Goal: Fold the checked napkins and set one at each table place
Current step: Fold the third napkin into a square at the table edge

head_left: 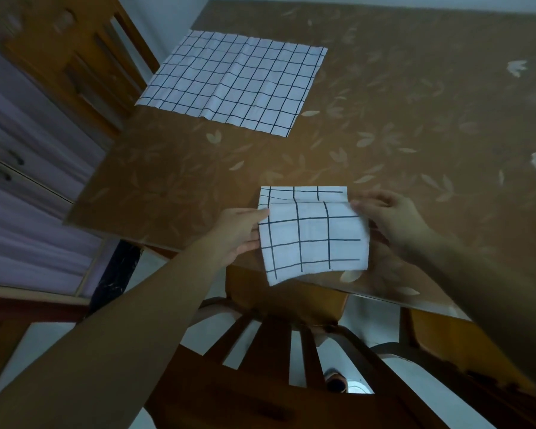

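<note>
At the table's (384, 119) near edge, a folded napkin (313, 236) is held between both hands, directly above the back of a chair (276, 335) pushed in at that place. Its far part lies over the table top, while its near edge sags past the table's edge into open air. The upper layer stops short of the lower one, so a strip of the lower layer shows on the side toward the table's middle.

The napkin's slightly longer sides run from the near edge toward the table's middle, and one hand is on each of them, so neither hand is nearer. The left hand (242, 230) pinches the left side, thumb on top near the upper layer's far corner and fingers (245, 246) tucked beneath. The right hand (390, 218) has its curled fingertips (358, 207) closed on the upper layer's far right corner; its thumb is hidden by the cloth, so the pinch there is a judgement.

Since the layers do not line up, the next move probably means drawing that top layer toward the table's middle until the far edges meet, then laying the napkin flat at this place.

A flat napkin (232, 82) lies spread open and unfolded at the table's far left corner, beside a second chair (75, 57), well apart from both hands and on the left hand's side.
</note>
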Demonstrator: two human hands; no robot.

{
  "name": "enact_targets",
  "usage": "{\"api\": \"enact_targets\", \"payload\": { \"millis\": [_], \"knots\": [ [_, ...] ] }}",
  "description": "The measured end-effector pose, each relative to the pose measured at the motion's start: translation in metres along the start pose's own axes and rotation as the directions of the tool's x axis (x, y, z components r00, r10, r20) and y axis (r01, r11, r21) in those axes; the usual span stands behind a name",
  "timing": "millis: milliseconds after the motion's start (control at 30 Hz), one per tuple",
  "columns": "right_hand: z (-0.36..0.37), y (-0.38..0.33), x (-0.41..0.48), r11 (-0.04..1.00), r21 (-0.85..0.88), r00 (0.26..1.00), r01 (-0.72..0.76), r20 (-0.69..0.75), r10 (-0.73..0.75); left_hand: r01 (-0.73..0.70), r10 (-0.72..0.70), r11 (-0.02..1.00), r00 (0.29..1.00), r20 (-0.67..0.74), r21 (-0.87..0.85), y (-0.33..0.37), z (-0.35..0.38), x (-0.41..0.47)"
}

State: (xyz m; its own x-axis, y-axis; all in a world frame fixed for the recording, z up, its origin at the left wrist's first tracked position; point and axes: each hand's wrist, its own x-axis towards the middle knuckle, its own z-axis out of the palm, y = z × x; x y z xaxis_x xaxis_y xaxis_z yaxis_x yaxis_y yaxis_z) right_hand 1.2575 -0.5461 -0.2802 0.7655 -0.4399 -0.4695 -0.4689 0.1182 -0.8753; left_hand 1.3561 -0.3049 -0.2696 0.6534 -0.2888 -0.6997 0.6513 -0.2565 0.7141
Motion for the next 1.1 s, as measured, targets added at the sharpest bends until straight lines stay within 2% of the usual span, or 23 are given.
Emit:
{"api": "enact_targets", "payload": {
  "millis": [100,167,233,300,333,400,467,667,833,900,933,967,1000,1067,1100],
  "knots": [
    [-0.001,-0.001,0.005,0.975,0.043,0.975,-0.217,0.05,0.215,0.008,-0.009,1.0,0.999,0.048,0.026,-0.001,0.003,-0.006],
    [-0.004,-0.016,0.004,0.964,0.019,0.952,-0.266,0.159,0.26,-0.059,0.06,0.998,0.995,0.086,-0.01,0.005,0.004,-0.011],
    [-0.012,-0.035,0.005,0.978,0.133,0.965,-0.158,0.232,0.124,-0.176,0.191,0.977,0.973,0.129,-0.117,0.015,0.005,-0.015],
    [-0.018,-0.046,0.004,0.968,0.25,0.977,0.033,0.194,-0.083,-0.25,0.268,0.957,0.957,0.116,-0.147,0.021,0.007,-0.017],
    [-0.018,-0.045,0.001,0.968,0.225,0.973,0.111,0.176,-0.152,-0.252,0.259,0.963,0.963,0.078,-0.094,0.021,0.009,-0.016],
    [-0.017,-0.028,-0.002,0.979,0.089,0.965,0.181,0.175,-0.194,-0.214,0.215,0.973,0.977,0.004,0.082,0.013,0.012,-0.011],
    [-0.017,-0.011,0.0,0.988,-0.02,0.979,0.15,0.144,-0.146,-0.189,0.191,0.967,0.982,0.008,0.172,0.005,0.016,-0.005],
    [-0.022,0.006,0.001,0.979,-0.169,0.986,0.113,0.144,-0.089,-0.146,0.143,0.979,0.989,0.037,0.141,0.001,0.016,0.001],
    [-0.019,-0.001,0.003,0.946,-0.292,0.99,0.139,0.063,-0.126,-0.174,0.175,0.984,0.985,-0.005,0.046,0.004,0.016,0.007],
    [-0.018,0.001,0.005,0.901,-0.388,0.979,0.193,0.009,-0.206,-0.228,0.24,0.964,0.968,-0.077,0.135,0.002,0.016,0.009],
    [-0.017,0.001,0.003,0.837,-0.484,0.957,0.254,-0.002,-0.291,-0.283,0.328,0.915,0.936,-0.124,0.288,0.0,0.016,0.01],
    [-0.014,0.002,0.0,0.729,-0.606,0.92,0.318,0.01,-0.393,-0.335,0.447,0.808,0.884,-0.134,0.484,-0.003,0.015,0.008],
    [-0.011,0.005,-0.005,0.592,-0.712,0.87,0.378,0.055,-0.49,-0.379,0.564,0.652,0.821,-0.086,0.657,-0.006,0.016,0.005],
    [0.001,0.014,-0.013,0.377,-0.794,0.794,0.477,0.205,-0.572,-0.454,0.668,0.336,0.732,0.131,0.825,-0.015,0.02,0.002],
    [0.007,0.019,-0.016,0.307,-0.804,0.78,0.508,0.279,-0.56,-0.467,0.638,0.201,0.729,0.246,0.861,-0.019,0.025,0.002]
  ]
}}
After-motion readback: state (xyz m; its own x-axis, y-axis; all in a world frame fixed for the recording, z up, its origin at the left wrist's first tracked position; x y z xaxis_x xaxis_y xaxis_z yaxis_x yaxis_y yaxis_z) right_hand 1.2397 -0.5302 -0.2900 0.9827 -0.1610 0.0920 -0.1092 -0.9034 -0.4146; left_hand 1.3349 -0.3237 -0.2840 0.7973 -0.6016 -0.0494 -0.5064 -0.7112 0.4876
